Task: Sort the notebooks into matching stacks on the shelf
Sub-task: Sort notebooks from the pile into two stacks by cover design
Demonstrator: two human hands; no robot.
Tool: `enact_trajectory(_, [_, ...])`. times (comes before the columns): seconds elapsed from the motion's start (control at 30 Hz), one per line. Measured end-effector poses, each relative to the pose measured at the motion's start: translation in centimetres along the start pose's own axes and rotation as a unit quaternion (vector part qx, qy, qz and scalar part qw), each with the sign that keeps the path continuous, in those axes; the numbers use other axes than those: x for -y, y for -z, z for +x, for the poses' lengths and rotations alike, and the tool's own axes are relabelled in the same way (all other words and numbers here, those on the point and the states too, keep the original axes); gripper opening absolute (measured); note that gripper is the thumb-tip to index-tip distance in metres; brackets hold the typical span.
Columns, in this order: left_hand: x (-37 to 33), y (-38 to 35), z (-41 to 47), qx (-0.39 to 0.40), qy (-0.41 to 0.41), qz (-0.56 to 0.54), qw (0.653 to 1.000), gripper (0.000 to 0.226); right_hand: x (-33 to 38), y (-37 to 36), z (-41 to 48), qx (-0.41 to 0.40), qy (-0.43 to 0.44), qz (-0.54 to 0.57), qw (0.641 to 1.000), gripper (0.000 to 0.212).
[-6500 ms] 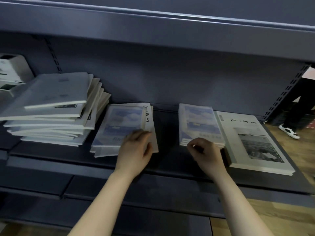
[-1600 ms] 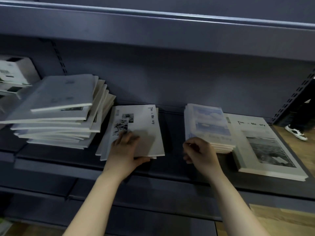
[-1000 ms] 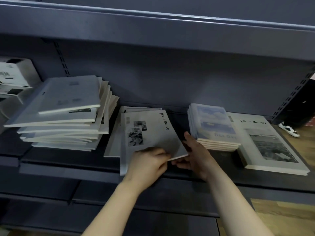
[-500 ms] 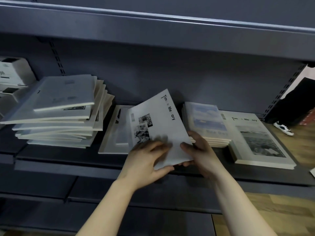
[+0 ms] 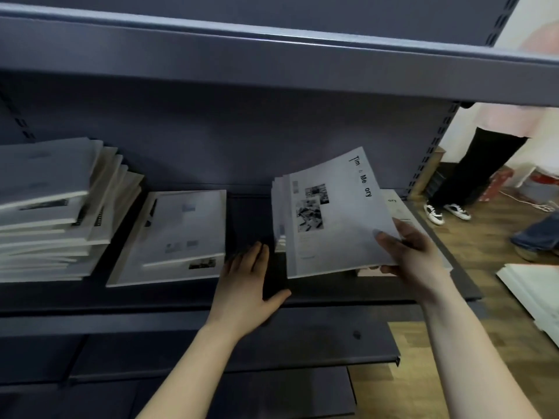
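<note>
My right hand (image 5: 414,255) grips the lower right corner of a white "Time Memory" notebook (image 5: 332,213) with small black-and-white photos on its cover. It is lifted and tilted above the right part of the dark shelf (image 5: 254,219), hiding most of the blue-cover stack (image 5: 279,237) and the larger white stack (image 5: 396,207) behind it. My left hand (image 5: 248,285) lies flat and open on the shelf's front edge, holding nothing. A low stack of white notebooks (image 5: 178,237) lies left of it. A tall, uneven pile of white notebooks (image 5: 51,213) stands at the far left.
The upper shelf (image 5: 272,46) overhangs close above. A lower shelf (image 5: 242,343) juts out below my arms. A person's legs and sneakers (image 5: 447,210) stand on the wooden floor at right. White flat items (image 5: 532,288) lie by the right edge.
My left hand has let go of the notebook and dropped onto the shelf edge. My right hand has carried the notebook to the right, over the blue-cover stack. The view has swung right.
</note>
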State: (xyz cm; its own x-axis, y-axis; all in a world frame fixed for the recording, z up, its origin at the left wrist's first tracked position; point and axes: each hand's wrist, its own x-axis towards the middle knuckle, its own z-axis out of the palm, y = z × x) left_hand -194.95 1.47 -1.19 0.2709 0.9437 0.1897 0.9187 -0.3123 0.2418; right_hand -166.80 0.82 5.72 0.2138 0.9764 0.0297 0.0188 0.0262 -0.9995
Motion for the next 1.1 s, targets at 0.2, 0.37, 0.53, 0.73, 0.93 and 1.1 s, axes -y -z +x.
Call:
enact_trajectory(0.2, [-2.4, -1.4, 1.6, 0.018, 0.026, 0.000, 0.999, 0.102, -0.4, 6.4, 0.3, -0.071, -0.030, 0.034, 0.996, 0.023])
enact_trajectory(0.37, [-2.8, -1.6, 2.3, 0.010, 0.079, 0.007, 0.997, 0.114, -1.1, 10.3, 1.1, -0.102, -0.066, 0.015, 0.992, 0.027])
enact_trajectory(0.53, [-2.6, -1.5, 2.8, 0.003, 0.083, 0.008, 0.996, 0.114, -2.3, 12.7, 2.4, -0.107, -0.077, -0.086, 0.988, 0.032])
enact_trajectory(0.73, [-2.7, -1.9, 2.7, -0.010, 0.093, 0.032, 0.995, 0.107, -3.5, 12.8, 4.1, -0.128, -0.047, -0.193, 0.972, 0.022])
enact_trajectory(0.93, [-2.7, -2.1, 2.7, -0.019, 0.096, 0.044, 0.994, 0.098, -4.1, 11.3, 5.8, -0.144, -0.030, -0.359, 0.922, 0.019])
enact_trajectory(1.1, [-2.7, -2.1, 2.7, -0.022, 0.098, 0.045, 0.994, 0.091, -4.1, 10.9, 6.1, -0.164, -0.029, -0.422, 0.891, 0.033])
